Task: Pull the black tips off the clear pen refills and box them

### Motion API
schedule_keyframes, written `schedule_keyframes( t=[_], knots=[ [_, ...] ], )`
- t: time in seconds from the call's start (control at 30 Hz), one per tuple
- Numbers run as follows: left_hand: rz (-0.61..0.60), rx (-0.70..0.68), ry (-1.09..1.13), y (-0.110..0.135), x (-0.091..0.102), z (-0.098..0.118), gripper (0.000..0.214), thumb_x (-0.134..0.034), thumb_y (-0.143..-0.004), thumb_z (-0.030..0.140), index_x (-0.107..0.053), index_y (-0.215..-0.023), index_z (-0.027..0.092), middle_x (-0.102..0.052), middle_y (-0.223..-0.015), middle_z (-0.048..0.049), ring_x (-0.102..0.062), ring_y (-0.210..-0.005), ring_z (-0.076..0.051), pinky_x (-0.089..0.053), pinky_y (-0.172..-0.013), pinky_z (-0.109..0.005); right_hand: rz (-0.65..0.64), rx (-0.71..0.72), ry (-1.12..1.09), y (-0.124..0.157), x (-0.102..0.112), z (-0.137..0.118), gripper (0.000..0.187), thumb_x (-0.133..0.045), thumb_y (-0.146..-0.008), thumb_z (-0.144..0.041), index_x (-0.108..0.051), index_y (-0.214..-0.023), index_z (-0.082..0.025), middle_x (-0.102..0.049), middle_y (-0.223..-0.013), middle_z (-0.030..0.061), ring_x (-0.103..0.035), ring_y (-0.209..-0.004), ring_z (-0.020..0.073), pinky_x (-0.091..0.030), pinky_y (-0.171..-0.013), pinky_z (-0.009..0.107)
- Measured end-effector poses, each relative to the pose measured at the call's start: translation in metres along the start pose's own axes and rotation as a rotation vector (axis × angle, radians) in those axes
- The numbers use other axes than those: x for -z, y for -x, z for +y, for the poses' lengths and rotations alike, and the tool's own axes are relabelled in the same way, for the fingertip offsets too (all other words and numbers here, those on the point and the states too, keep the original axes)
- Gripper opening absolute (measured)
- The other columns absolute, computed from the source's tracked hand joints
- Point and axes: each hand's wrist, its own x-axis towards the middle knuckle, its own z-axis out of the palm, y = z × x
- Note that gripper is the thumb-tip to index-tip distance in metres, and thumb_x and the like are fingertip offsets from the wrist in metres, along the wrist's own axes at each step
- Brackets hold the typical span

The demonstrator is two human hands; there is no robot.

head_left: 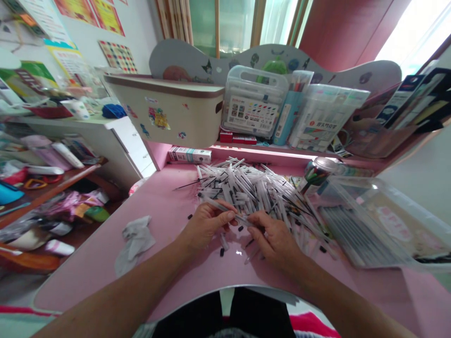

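Observation:
Between my two hands is a clear pen barrel (217,205), held slantwise above the pink desk. My left hand (207,220) pinches it with thumb and fingers near the middle. At its lower right end, my right hand (269,232) grips with thumb and forefinger; the fingers partly hide that end. Just behind the hands spreads a heap of loose pen parts (246,185): clear barrels, thin dark refills and small black caps. A black cap (221,252) lies on the desk below my hands, close to a short clear piece (224,241).
A crumpled white cloth (136,239) lies at left on the pink desk (95,263). To the right, a clear plastic box (366,249) holds rows of pens. A shelf behind carries a cream bin (172,112) and marker cases (255,105). A small long carton (190,155) sits beneath.

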Motion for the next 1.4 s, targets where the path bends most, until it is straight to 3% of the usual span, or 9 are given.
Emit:
schedule_keyframes(
  t=[0.27, 0.5, 0.67, 0.8, 0.9, 1.1, 1.23, 1.3, 1.4],
  knots=[
    [0.026, 0.002, 0.111, 0.001, -0.006, -0.001, 0.025, -0.088, -0.062, 0.026, -0.070, -0.075, 0.015, -0.071, -0.064, -0.0018, -0.062, -0.057, -0.011, -0.048, -0.052, -0.017, 0.012, -0.041, -0.094, 0.000, -0.003, -0.004, 0.013, -0.046, -0.092, -0.020, -0.059, -0.094, -0.020, -0.066, -0.080, 0.0017, -0.060, -0.070, 0.0150, -0.041, -0.066, 0.027],
    [-0.034, -0.036, 0.057, 0.002, -0.008, 0.000, 0.021, -0.086, -0.064, 0.027, -0.071, -0.073, 0.015, -0.068, -0.061, -0.0001, -0.060, -0.059, -0.011, -0.046, -0.056, -0.020, -0.012, -0.060, -0.171, 0.001, -0.003, -0.006, 0.011, -0.047, -0.091, -0.020, -0.058, -0.092, -0.019, -0.064, -0.077, 0.0005, -0.057, -0.068, 0.0143, -0.040, -0.064, 0.027],
    [-0.162, -0.070, -0.096, -0.001, -0.005, -0.008, 0.015, -0.080, -0.071, 0.023, -0.072, -0.081, 0.015, -0.066, -0.070, 0.0006, -0.057, -0.061, -0.009, -0.045, -0.059, -0.020, -0.075, -0.101, -0.278, -0.003, 0.001, -0.011, 0.012, -0.050, -0.089, -0.016, -0.060, -0.095, -0.019, -0.065, -0.079, 0.0003, -0.059, -0.071, 0.0142, -0.042, -0.067, 0.027],
    [-0.096, -0.036, -0.085, 0.001, -0.005, -0.008, 0.033, -0.081, -0.070, 0.027, -0.067, -0.099, 0.018, -0.066, -0.076, 0.0019, -0.056, -0.058, -0.009, -0.046, -0.055, -0.021, -0.131, -0.120, -0.298, -0.006, 0.006, -0.008, 0.025, -0.047, -0.092, -0.016, -0.062, -0.111, -0.020, -0.068, -0.087, 0.0009, -0.062, -0.078, 0.0145, -0.044, -0.073, 0.027],
    [-0.042, -0.047, -0.087, 0.004, -0.005, -0.005, 0.039, -0.081, -0.071, 0.027, -0.065, -0.106, 0.020, -0.064, -0.075, 0.0033, -0.056, -0.057, -0.009, -0.046, -0.054, -0.020, -0.188, -0.117, -0.260, -0.006, 0.013, -0.005, 0.022, -0.046, -0.093, -0.016, -0.064, -0.105, -0.019, -0.067, -0.081, 0.0001, -0.061, -0.074, 0.0139, -0.043, -0.070, 0.026],
    [0.036, -0.136, -0.126, 0.001, 0.000, 0.004, 0.022, -0.078, -0.073, 0.032, -0.066, -0.085, 0.018, -0.057, -0.056, 0.0045, -0.053, -0.050, -0.009, -0.041, -0.048, -0.019, -0.251, -0.127, -0.102, -0.007, 0.026, -0.011, 0.016, -0.048, -0.087, -0.010, -0.062, -0.093, -0.018, -0.064, -0.077, -0.0002, -0.058, -0.072, 0.0139, -0.040, -0.067, 0.025],
    [0.058, -0.165, -0.142, 0.000, 0.003, 0.007, 0.023, -0.079, -0.072, 0.034, -0.069, -0.081, 0.016, -0.061, -0.059, 0.0024, -0.052, -0.051, -0.009, -0.043, -0.049, -0.019, -0.245, -0.139, -0.047, -0.006, 0.035, -0.021, 0.017, -0.049, -0.088, -0.012, -0.062, -0.098, -0.018, -0.065, -0.080, 0.0006, -0.058, -0.073, 0.0142, -0.039, -0.068, 0.026],
    [0.087, -0.161, -0.131, 0.001, 0.002, 0.006, 0.023, -0.077, -0.075, 0.037, -0.070, -0.082, 0.016, -0.062, -0.062, 0.0012, -0.051, -0.053, -0.009, -0.042, -0.049, -0.018, -0.220, -0.171, -0.096, -0.004, 0.042, -0.026, 0.018, -0.050, -0.090, -0.014, -0.059, -0.104, -0.020, -0.063, -0.077, -0.0008, -0.056, -0.070, 0.0131, -0.039, -0.065, 0.025],
    [0.095, -0.128, -0.097, 0.006, -0.001, 0.003, 0.028, -0.071, -0.081, 0.043, -0.072, -0.079, 0.015, -0.063, -0.064, -0.0008, -0.049, -0.053, -0.009, -0.039, -0.047, -0.017, -0.174, -0.250, -0.359, 0.001, 0.059, -0.031, 0.009, -0.053, -0.090, -0.021, -0.054, -0.099, -0.021, -0.059, -0.072, -0.0028, -0.052, -0.061, 0.0099, -0.039, -0.057, 0.022]
  ],
)
